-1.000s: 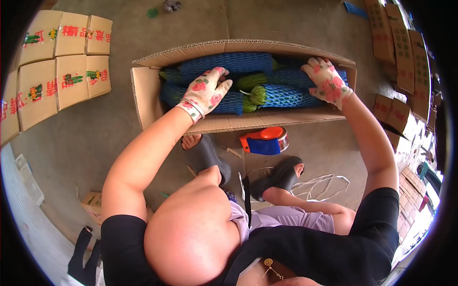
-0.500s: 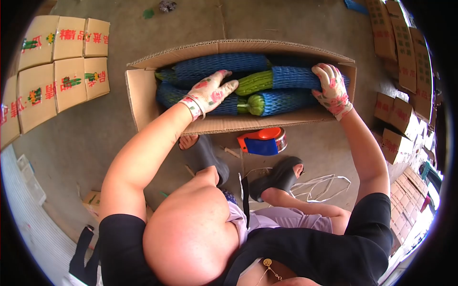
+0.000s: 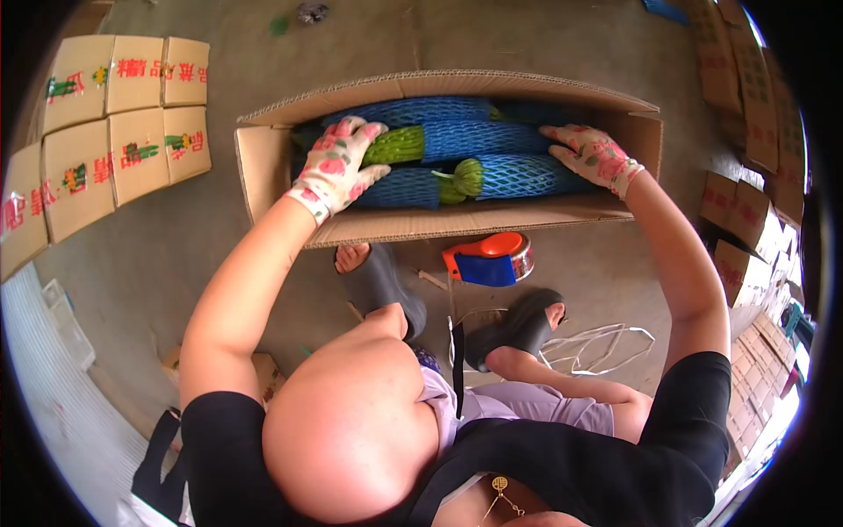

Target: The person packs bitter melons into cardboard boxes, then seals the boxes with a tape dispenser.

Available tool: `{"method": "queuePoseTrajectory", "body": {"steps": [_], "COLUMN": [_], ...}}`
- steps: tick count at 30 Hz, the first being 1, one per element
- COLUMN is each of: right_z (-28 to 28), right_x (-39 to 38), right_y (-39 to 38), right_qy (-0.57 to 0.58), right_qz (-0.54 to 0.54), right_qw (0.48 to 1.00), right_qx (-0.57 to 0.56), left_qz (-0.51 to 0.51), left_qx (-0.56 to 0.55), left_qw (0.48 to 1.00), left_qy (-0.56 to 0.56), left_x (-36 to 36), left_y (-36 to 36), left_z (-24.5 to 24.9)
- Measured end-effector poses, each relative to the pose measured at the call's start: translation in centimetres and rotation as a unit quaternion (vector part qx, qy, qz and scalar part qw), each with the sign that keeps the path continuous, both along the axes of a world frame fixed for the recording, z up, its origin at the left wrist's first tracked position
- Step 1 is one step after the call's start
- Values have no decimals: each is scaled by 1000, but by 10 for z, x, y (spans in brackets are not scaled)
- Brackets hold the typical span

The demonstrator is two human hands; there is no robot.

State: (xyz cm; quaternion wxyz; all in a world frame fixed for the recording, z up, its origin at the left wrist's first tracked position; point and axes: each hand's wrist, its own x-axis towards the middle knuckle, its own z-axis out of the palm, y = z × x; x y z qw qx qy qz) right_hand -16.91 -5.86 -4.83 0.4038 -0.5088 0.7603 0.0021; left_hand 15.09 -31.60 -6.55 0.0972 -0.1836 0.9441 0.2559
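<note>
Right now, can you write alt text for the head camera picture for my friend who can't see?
A left hand and right hand in white rose-patterned gloves reach into an open brown cardboard box of long green vegetables in blue mesh sleeves. An orange-and-blue tape dispenser lies on the grey floor beside it.

The carton has an open top to reach through, but raised walls block sideways entry.

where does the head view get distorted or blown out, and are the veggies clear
Head view: fisheye bows the long edges of the open box and blackens the corners; glare bleaches the far right, beside the right-hand cartons; the netted vegetables look fairly clear.
</note>
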Motion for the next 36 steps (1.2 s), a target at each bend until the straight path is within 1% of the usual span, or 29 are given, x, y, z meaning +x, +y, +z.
{"method": "queuePoseTrajectory", "body": {"steps": [2, 3, 5, 6, 7, 9, 10, 11, 13, 17, 19, 21, 23, 25, 27, 29, 31, 32, 33, 34, 35, 36], "right_z": [-7, 3, 35, 34, 32, 29, 24, 19, 21, 26, 20, 26, 35, 35, 27, 25, 28, 25, 17, 12, 10, 10], "right_x": [10, 19, 46, 61, 68, 68, 70, 74, 80, 76, 83, 83, 81, 85, 86, 85, 88, 92, 96, 100, 102, 104], "right_y": [8, 6, -6, -8, -14, -27, -28, -29, -29, -33, -35, -38, -37, -36, -38, -46, -48, -48, -47, -47, -48, -49], "right_qy": [-30, -32, -28, 55, 54, 91, 118, 133, 145, 141, 151, 161, 122, 124, 123, 143, 146, 145, 175, 205, 206, 208], "right_qz": [-64, -66, 26, 89, 87, 94, 111, 136, 152, 138, 125, 121, 125, 131, 106, 123, 134, 137, 141, 146, 147, 141], "right_qw": [995, 994, 987, 984, 985, 990, 985, 980, 977, 980, 981, 979, 984, 983, 986, 982, 978, 978, 971, 964, 963, 963], "right_qx": [-76, -77, -156, -144, -141, -44, -63, -64, -35, -9, -10, 4, 19, 18, 31, 18, 57, 61, 77, 91, 89, 100], "left_qz": [1, 6, 15, 25, 23, 20, 15, 14, -12, -11, -29, -34, -33, -30, -46, -23, -23, -32, -42, -56, -54, -64], "left_qx": [-19, -30, -25, -19, -16, 9, -9, -10, -52, -25, -33, -52, -32, -38, -35, -16, 6, -8, -24, -10, -11, -14], "left_qw": [1000, 999, 999, 999, 1000, 1000, 1000, 999, 997, 999, 999, 998, 998, 999, 998, 999, 999, 999, 998, 992, 992, 986], "left_qy": [-3, -14, -12, -9, -11, -2, -12, -46, -48, -28, -10, -33, -37, -20, -24, -43, -34, -41, -47, -112, -111, -151], "left_x": [-1, -4, -7, -7, -7, -11, -12, -14, -12, -7, -2, -3, -1, 2, 4, 3, 7, 8, 6, -6, -13, -20], "left_y": [1, 2, 2, 1, 0, -5, -5, -3, -1, -2, -3, -1, -2, 3, 5, 5, 9, 12, 14, 13, 12, 11], "left_z": [0, 3, 2, 2, 0, -3, 0, 3, -1, -5, -7, -5, -7, -9, -9, -6, 2, 2, 3, 16, 23, 29]}}
